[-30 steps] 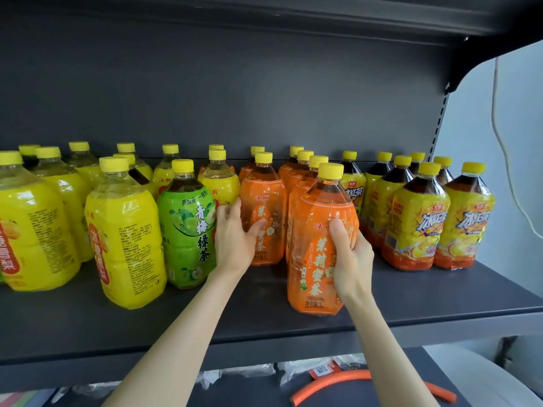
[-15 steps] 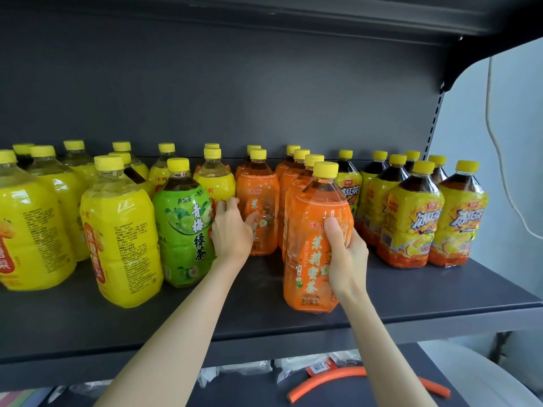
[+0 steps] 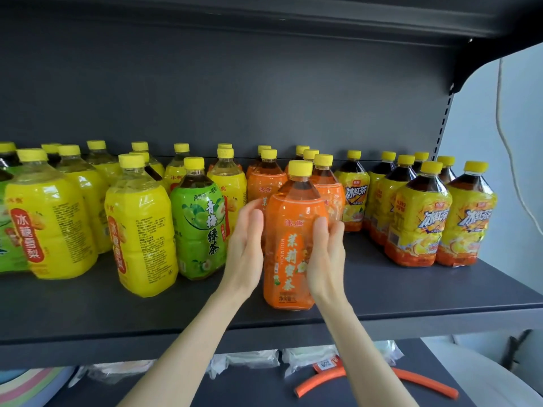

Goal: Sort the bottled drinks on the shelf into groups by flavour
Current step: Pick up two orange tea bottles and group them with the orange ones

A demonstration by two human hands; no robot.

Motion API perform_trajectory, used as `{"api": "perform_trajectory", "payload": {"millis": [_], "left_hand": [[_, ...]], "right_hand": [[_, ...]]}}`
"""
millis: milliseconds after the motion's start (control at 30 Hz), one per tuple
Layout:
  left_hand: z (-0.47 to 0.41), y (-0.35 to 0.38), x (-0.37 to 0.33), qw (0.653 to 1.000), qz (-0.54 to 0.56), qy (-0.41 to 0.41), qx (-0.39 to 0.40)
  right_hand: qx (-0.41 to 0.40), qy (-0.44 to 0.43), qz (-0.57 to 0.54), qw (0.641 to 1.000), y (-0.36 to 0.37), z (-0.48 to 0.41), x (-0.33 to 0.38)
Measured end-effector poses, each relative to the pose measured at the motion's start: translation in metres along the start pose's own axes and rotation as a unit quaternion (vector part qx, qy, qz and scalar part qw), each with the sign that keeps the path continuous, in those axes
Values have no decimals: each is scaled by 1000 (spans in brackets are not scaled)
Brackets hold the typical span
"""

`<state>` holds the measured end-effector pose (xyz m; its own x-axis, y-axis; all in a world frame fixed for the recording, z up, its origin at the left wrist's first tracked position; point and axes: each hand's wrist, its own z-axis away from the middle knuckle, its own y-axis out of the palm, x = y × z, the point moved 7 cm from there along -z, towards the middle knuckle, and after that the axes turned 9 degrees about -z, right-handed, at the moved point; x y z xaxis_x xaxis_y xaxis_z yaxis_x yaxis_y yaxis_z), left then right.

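Hands on the front orange bottle, centre of frame

Shelf [image 3: 382, 292] is dark grey and runs across the whole frame; all bottles on it are upright with yellow caps. Far left edge: part of a green label [image 3: 6, 230], cut off. Left of frame: large yellow bottles [image 3: 47, 218] in rows going back; one front yellow bottle [image 3: 141, 230] stands nearer the shelf edge. Just right of it, touching: a single green bottle [image 3: 199, 227]. Left hand [image 3: 245, 248] is next, palm facing right, fingers fairly straight and lying against the left side of the front orange bottle [image 3: 293, 207]; no clear curl round it. That bottle stands at centre frame near the front edge, base on the shelf. Right hand [image 3: 326, 254] holds its right side, thumb on the front label, fingers wrapped toward the back. More orange bottles [image 3: 264, 183] stand directly behind. Right of frame: a group of iced black tea bottles [image 3: 417, 218] with dark liquid and yellow-orange labels, well apart from the held bottle. Lower right, under the shelf: a curved orange hose [image 3: 423, 383]; clear packets [image 3: 255, 359] left of it. Upper right: a thin cable [image 3: 505, 142] on the pale wall.
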<state>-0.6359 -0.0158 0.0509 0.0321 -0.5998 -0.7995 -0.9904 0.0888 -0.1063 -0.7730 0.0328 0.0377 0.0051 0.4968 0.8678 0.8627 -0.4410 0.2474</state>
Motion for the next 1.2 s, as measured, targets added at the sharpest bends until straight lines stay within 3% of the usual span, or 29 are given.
{"api": "perform_trajectory", "payload": {"millis": [233, 367, 533, 667, 1200], "left_hand": [[6, 1, 1, 999, -12, 16, -41], [-2, -2, 8, 996, -53, 24, -63], [-19, -5, 29, 991, -89, -18, -94], [-30, -4, 39, 988, -105, -30, -107], [-37, 10, 47, 977, -131, -26, -168]], "right_hand": [[5, -77, 180, 981, 9, -5, -4], [-68, -70, 149, 984, -25, -25, -5], [14, 31, 50, 998, -31, -57, -22], [37, 70, 41, 996, -29, -66, -39], [18, 39, 66, 997, -26, -71, -48]]}}
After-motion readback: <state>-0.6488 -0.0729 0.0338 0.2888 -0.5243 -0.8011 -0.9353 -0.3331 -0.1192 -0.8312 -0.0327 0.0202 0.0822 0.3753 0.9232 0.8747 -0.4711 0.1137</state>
